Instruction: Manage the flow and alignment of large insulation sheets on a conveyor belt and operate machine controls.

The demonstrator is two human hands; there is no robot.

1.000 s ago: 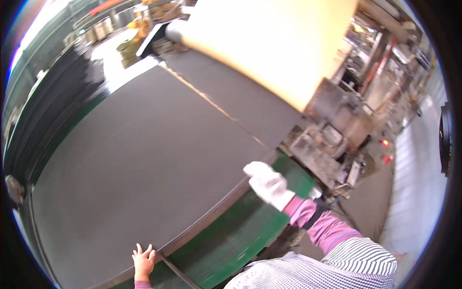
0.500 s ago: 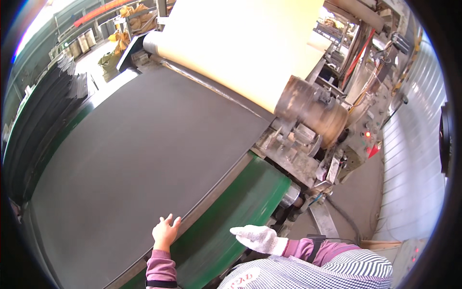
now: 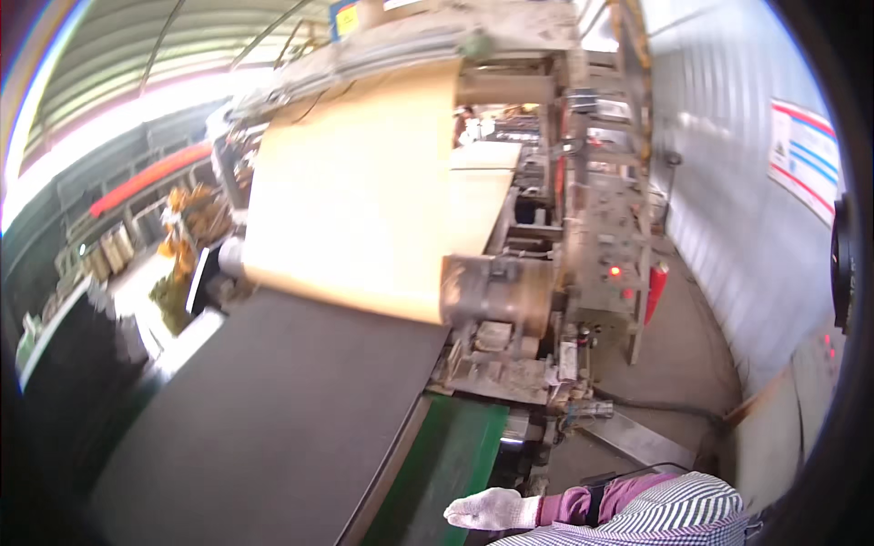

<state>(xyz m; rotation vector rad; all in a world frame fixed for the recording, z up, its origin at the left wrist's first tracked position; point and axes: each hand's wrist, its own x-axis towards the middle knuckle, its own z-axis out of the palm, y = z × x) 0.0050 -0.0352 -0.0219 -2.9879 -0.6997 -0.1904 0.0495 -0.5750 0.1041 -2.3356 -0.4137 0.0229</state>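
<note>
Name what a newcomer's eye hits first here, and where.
Probably the glaring yellowish sheet filling the upper middle. Next, the broad dark sheet stretching below it to the lower left, with a green belt along its right side. Then the white-gloved right hand, at the bottom by the belt's right edge.

White glove [image 3: 492, 510], purple cuff [image 3: 564, 507], striped sleeve [image 3: 687, 496]

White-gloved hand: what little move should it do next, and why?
Maybe the right hand could reach left toward the dark sheet: its fingers point that way, I see nothing in it, and it shows by the green belt, apart from the sheet.
</note>
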